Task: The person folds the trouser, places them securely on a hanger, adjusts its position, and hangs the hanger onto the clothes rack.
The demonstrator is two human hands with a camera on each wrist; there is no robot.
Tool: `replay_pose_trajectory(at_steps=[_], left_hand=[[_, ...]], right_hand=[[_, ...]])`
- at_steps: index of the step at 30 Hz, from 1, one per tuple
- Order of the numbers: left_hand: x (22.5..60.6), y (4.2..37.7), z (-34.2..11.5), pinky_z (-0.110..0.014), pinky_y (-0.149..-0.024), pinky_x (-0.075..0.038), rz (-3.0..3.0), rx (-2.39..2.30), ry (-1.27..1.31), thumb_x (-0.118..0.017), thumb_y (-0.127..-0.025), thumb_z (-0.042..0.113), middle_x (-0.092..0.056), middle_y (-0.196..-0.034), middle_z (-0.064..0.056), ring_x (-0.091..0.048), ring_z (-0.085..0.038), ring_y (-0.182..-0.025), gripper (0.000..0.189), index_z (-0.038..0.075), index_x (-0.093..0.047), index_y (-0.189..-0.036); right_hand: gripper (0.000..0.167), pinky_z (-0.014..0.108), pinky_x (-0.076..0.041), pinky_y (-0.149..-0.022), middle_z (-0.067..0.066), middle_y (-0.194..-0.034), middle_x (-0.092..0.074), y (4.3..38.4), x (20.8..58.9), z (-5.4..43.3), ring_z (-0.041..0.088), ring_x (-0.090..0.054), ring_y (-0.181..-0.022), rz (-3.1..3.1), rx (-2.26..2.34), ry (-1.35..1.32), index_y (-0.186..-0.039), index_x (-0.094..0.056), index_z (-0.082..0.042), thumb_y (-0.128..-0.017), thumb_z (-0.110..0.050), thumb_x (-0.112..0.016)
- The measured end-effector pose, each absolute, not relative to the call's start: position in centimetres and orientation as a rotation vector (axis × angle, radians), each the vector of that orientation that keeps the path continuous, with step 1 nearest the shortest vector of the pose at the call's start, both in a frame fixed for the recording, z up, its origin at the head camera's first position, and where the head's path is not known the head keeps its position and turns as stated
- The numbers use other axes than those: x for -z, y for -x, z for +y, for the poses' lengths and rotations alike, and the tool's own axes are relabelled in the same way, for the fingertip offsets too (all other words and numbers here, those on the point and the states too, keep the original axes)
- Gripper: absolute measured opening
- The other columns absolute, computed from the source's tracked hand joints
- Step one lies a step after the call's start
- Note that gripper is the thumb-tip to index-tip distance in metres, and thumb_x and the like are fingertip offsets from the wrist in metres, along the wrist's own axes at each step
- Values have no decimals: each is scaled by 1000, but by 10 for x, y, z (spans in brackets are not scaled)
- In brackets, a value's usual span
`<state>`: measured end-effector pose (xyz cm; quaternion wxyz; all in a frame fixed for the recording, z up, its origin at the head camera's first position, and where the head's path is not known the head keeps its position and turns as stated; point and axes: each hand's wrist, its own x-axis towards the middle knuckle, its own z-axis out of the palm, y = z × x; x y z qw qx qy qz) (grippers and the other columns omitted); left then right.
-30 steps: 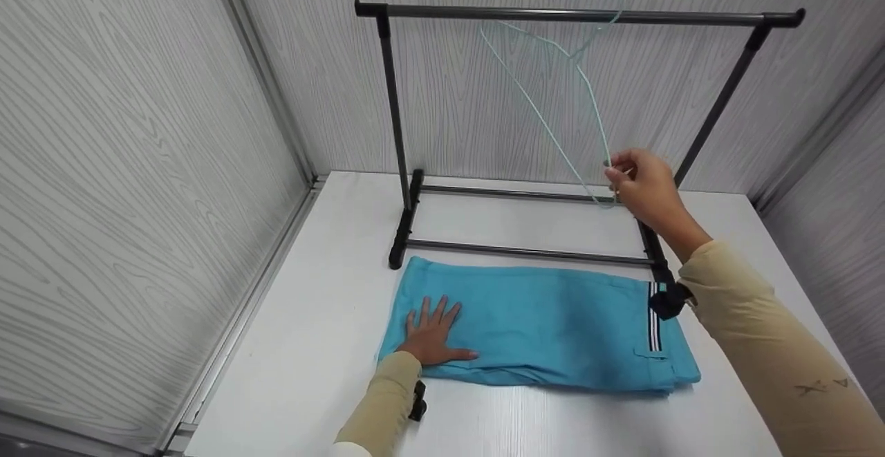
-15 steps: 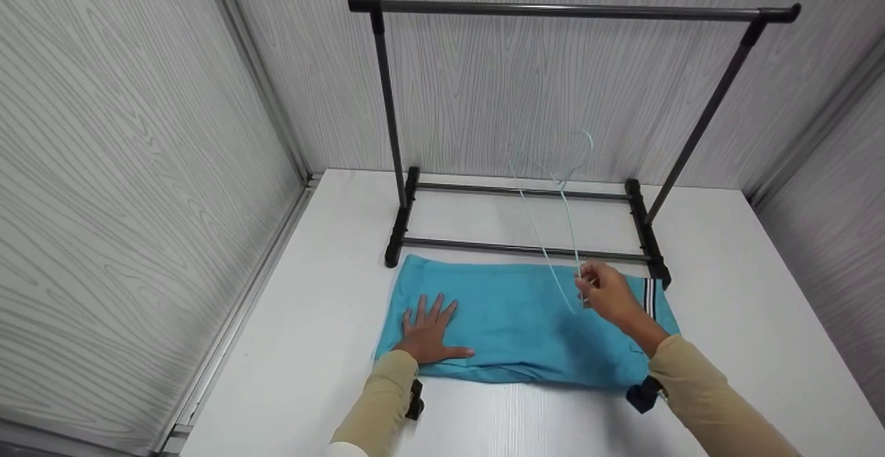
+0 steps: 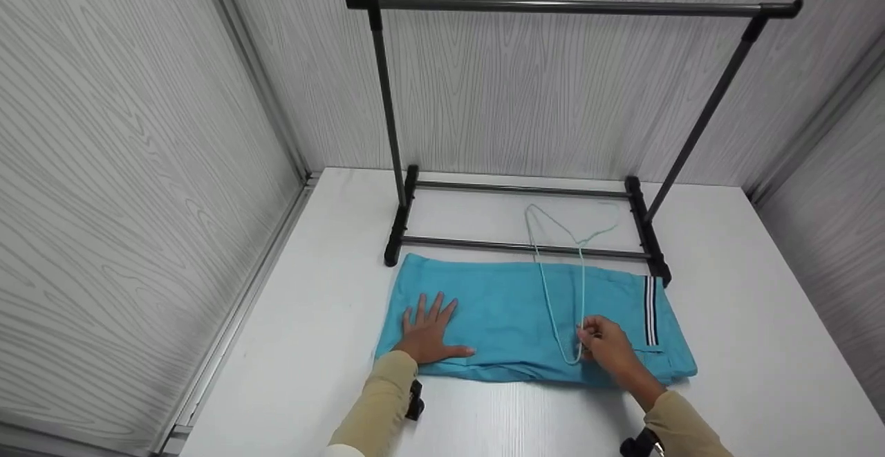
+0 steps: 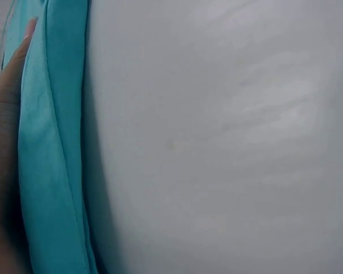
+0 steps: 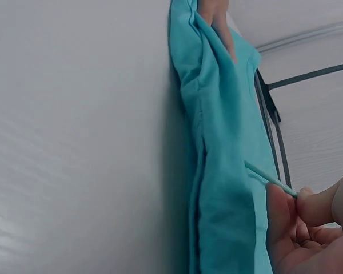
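Observation:
A folded turquoise garment (image 3: 491, 305), with a black-and-white striped band (image 3: 650, 312) near its right end, lies on the white table. Fingers spread, my left hand (image 3: 427, 341) rests flat on its left part. My right hand (image 3: 612, 352) pinches a thin mint-green clothes hanger (image 3: 583, 284) by one side, between thumb and fingers. The hanger's near end overlaps the garment's right half; its hook points away to the right, over the rack's base. In the right wrist view, thumb and fingertips hold the hanger wire (image 5: 268, 176) close over the cloth.
Behind the garment stands a black clothes rack (image 3: 567, 6), its two low crossbars and feet on the table (image 3: 290, 325). Grey wood-patterned panels (image 3: 159, 166) enclose the left, back and right sides.
My right hand has brought the hanger down from the rack's top bar towards me, and it now tilts low over the garment. The left hand stays in place.

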<state>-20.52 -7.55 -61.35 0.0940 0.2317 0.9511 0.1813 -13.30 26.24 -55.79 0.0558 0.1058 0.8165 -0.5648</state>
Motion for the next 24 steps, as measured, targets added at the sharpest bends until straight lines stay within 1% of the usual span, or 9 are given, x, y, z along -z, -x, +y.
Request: replay_pose_trajectory(at_steps=[2, 5, 6, 9, 13, 16, 19, 21, 24], left_hand=[[614, 205, -76, -64, -101, 1, 2824, -537, -689, -48, -68, 82, -3, -155, -10, 10, -40, -137, 109, 19, -13, -150], [614, 204, -76, -65, -101, -1, 2833, -548, -707, -50, -70, 80, -6, -155, -12, 7, -42, -137, 108, 17, -15, -150], [614, 204, -76, -65, -101, -1, 2833, -523, -704, -49, -70, 80, -5, -155, -11, 7, -41, -137, 107, 18, -15, -150], [610, 202, -75, -65, -101, -3, 2833, -513, -702, -51, -71, 79, -6, -155, -11, 5, -42, -137, 106, 18, -16, -150], [609, 202, -74, -66, -101, -2, 2825, -549, -698, -54, -71, 76, -7, -155, -12, 5, -43, -137, 105, 17, -17, -150], [616, 204, -75, -65, -101, 1, 2833, -568, -699, -52, -70, 78, -5, -155, -11, 7, -42, -137, 106, 18, -16, -150], [625, 207, -76, -63, -102, 2, 2851, -551, -698, -46, -68, 84, -3, -155, -8, 10, -38, -138, 108, 22, -13, -150], [625, 208, -77, -63, -101, 3, 2853, -567, -700, -46, -67, 84, -3, -156, -7, 10, -38, -138, 109, 22, -14, -150], [617, 205, -77, -64, -101, 2, 2838, -576, -695, -49, -69, 81, -4, -155, -8, 9, -39, -138, 107, 21, -15, -150]], right_hand=[[13, 32, -52, -64, 10, -89, -51, 128, 562, 264, 19, -55, -74, 2460, 1706, -358, -103, -50, 5, -95, -5, -50], [14, 32, -53, -65, 11, -88, -53, 120, 566, 264, 18, -57, -74, 2450, 1695, -408, -103, -51, 5, -95, -6, -51], [15, 32, -54, -65, 11, -88, -54, 117, 566, 264, 18, -58, -74, 2441, 1692, -416, -103, -51, 6, -94, -6, -52], [15, 34, -54, -65, 12, -87, -57, 109, 569, 261, 20, -61, -72, 2378, 1705, -471, -102, -54, 7, -92, -4, -55], [15, 35, -54, -63, 11, -82, -62, 100, 571, 255, 20, -63, -69, 2304, 1697, -521, -100, -58, 7, -89, -4, -60], [19, 35, -54, -63, 11, -78, -64, 93, 573, 253, 19, -64, -67, 2271, 1681, -476, -99, -59, 8, -87, -6, -63], [21, 35, -53, -62, 12, -75, -65, 88, 574, 252, 19, -64, -66, 2227, 1686, -417, -98, -59, 9, -87, -9, -64], [22, 35, -53, -61, 12, -74, -66, 85, 574, 251, 18, -64, -65, 2211, 1677, -392, -96, -59, 8, -87, -10, -64], [22, 33, -54, -60, 11, -73, -67, 82, 572, 246, 18, -65, -65, 2191, 1648, -358, -94, -61, 7, -87, -13, -65]])
